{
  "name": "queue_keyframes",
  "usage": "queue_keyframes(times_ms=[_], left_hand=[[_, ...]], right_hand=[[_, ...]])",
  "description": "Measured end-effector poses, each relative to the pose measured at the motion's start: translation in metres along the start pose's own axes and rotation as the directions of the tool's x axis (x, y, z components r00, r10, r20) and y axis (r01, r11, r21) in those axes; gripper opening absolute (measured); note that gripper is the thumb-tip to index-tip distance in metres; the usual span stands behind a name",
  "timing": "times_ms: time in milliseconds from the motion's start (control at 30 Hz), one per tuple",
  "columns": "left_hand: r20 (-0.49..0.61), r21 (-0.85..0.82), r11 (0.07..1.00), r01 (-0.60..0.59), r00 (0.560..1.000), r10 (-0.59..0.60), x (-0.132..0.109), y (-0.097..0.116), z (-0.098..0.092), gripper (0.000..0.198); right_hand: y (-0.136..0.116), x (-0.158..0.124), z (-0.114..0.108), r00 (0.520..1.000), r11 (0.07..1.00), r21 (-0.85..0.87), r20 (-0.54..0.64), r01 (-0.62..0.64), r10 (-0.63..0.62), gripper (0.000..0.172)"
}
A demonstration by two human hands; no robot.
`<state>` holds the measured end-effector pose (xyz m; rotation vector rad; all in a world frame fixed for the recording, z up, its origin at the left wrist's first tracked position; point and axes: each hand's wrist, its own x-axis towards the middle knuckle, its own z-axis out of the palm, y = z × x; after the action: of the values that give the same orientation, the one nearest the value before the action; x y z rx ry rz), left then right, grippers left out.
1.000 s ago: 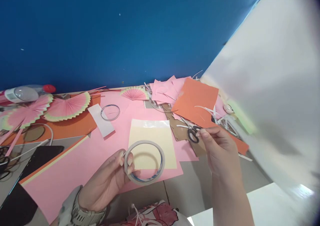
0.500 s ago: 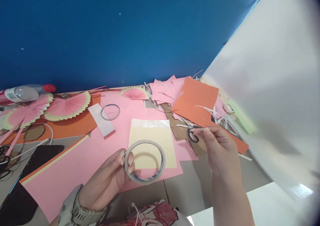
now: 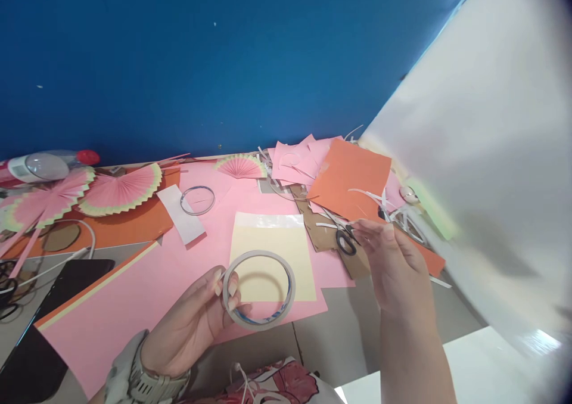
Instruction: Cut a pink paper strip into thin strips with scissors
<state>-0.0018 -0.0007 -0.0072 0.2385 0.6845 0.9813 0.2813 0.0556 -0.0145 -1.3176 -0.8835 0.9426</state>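
Blue wall (image 3: 179,64), paper fans (image 3: 120,190), left hand (image 3: 187,326) holding tape ring (image 3: 289,291), scissors (image 3: 339,244) nearby

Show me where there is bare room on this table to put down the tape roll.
Bare: the pink sheet left of the cream square, and the grey table between that sheet's near edge and the right hand. Crowded: around the scissors and orange sheet by that hand, and the paper fans at far left.

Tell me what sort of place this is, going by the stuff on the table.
Most likely a paper-craft worktable against a blue wall. Folded pink paper fans lie at the left, a big pink sheet and an orange sheet cover the top, and the left hand holds a tape roll.
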Motion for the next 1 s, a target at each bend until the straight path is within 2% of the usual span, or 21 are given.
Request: queue_keyframes(times_ms=[133,300,667,1000], left_hand=[[-0.012,0.006,1.000,0.002,1.000,-0.002,0.0004,-0.0004,-0.0007,0.019],[-0.025,0.005,1.000,0.009,1.000,-0.009,0.0008,0.0000,-0.0010,0.017],[-0.018,0.000,1.000,0.015,1.000,-0.015,0.0017,-0.0003,0.0006,0.019],[-0.024,-0.002,1.000,0.024,0.999,-0.024,0.0018,0.0014,0.0020,0.018]], right_hand=[[-0.0003,0.0001,-0.0022,0.999,0.994,-0.108,-0.045,-0.015,0.010,0.016],[-0.0022,-0.0014,-0.0009,0.997,0.987,-0.158,-0.074,-0.024,0.012,0.016],[-0.0075,-0.0023,0.0034,0.996,0.993,-0.118,-0.085,-0.025,0.015,0.016],[-0.0060,-0.0007,0.0030,0.994,0.988,-0.156,-0.110,-0.013,-0.004,0.017]])
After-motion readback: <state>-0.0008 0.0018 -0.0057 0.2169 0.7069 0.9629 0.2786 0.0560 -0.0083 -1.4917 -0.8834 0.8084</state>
